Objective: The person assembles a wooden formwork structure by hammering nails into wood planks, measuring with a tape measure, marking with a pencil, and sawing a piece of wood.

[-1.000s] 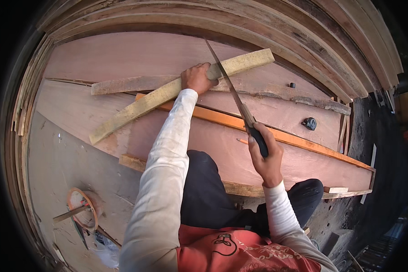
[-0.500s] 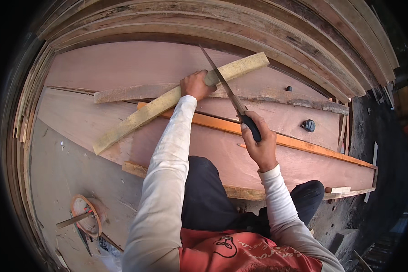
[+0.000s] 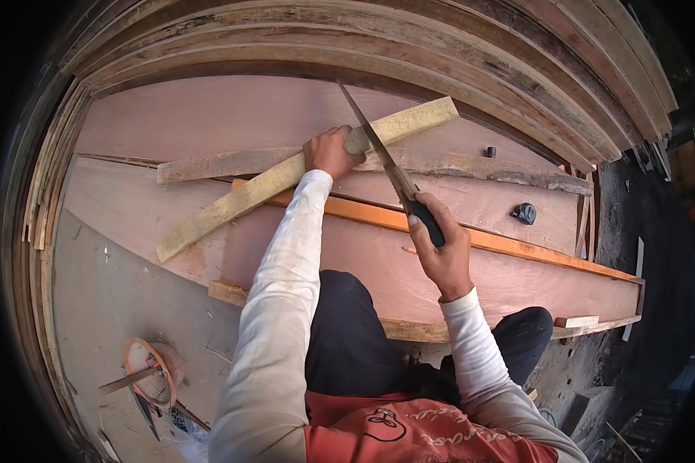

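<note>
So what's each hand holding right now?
Left hand: closed on the pale wooden beam.
Right hand: closed, holding the saw by its black handle.

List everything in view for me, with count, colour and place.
timber piece: one, yellowish, slanting across the upper middle
handsaw: one, grey blade and black handle, crossing the timber piece in view
rough-edged board: one, brown, beneath the timber piece
long strip: one, orange, nearer the person
panels: at least two, pinkish, under the work
rounded object: one, black, right
small object: one, black, upper right
pencil-like stick: one, orange, lower middle
wood block: one, pale, lower right
bucket: one, orange, lower left
planks: several, brown, far edge
left hand: one, bare, gripping the timber piece
right hand: one, bare, holding the handsaw
</note>
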Demonstrator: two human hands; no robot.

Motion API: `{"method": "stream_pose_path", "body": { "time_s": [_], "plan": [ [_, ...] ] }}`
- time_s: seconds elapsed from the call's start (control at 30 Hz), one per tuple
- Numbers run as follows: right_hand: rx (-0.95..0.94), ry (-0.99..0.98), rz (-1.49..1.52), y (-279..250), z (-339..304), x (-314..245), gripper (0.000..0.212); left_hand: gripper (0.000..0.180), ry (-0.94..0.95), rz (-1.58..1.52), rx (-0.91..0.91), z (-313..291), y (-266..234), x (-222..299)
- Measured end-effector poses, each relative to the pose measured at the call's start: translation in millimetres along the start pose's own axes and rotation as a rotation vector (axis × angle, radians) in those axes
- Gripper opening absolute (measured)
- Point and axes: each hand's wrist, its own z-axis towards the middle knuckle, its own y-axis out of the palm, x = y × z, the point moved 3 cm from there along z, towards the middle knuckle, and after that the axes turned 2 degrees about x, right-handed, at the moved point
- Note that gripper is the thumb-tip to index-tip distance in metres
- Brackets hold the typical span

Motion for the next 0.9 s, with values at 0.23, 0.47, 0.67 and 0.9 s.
{"method": "stream_pose_path", "body": {
  "time_s": [0.23, 0.47, 0.67, 0.9],
  "plan": [
    [-0.092, 0.022, -0.181, -95, -138, -44, 0.043, 0.054, 0.003, 0.029, 0.000, 1, -15, -7],
    [-0.052, 0.093, -0.023, -3, -8, -3, 0.038, 0.058, -0.012, 0.021, 0.005, 9, -14, -5],
    [-0.073, 0.043, -0.157, -90, -144, -43, 0.036, 0.053, 0.002, 0.028, 0.027, -5, -14, -7],
    [-0.016, 0.029, 0.004, 10, 2, 8, 0.036, 0.051, 0.022, -0.021, 0.064, 12, 2, -14]
  ]
}}
